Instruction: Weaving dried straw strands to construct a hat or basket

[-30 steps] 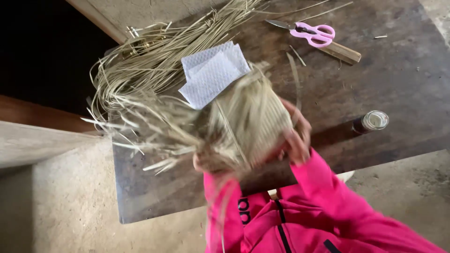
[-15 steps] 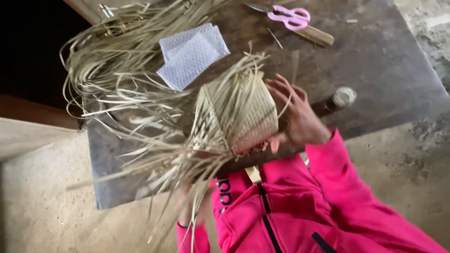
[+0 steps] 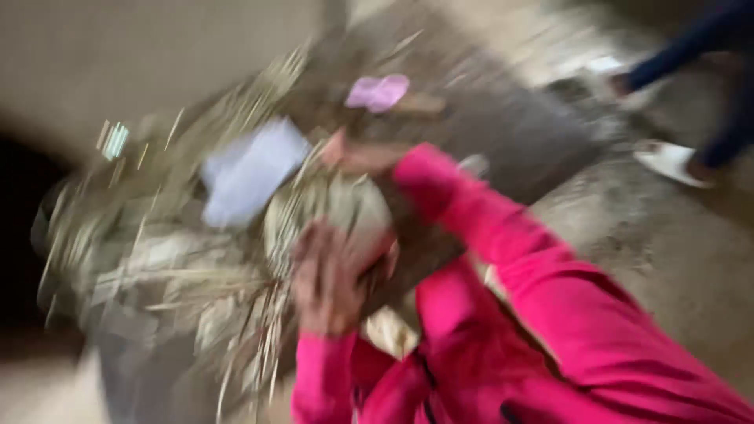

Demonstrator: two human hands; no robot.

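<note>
The view is heavily blurred; fine detail cannot be told. The left hand (image 3: 330,279), in a pink sleeve, lies on the near side of a woven straw basket (image 3: 334,212), fingers curled against its wall and holding it; the right hand (image 3: 357,155), also pink-sleeved, reaches over the far side of the basket and touches its upper edge, but whether its fingers are closed on the weave cannot be told. The basket sits between the two hands, above the near edge of the dark wooden counter (image 3: 510,133); loose straw ends (image 3: 251,330) hang from its lower left side. A white sheet of paper (image 3: 251,173) lies on the counter just left of the basket, over a spread heap of straw strips (image 3: 133,235). A pair of pink-handled scissors (image 3: 378,92) lies on the counter beyond the right hand. At the upper right, on the floor, stands another person's foot in a white shoe (image 3: 667,161), with a dark trouser leg (image 3: 730,126) above it.
</note>
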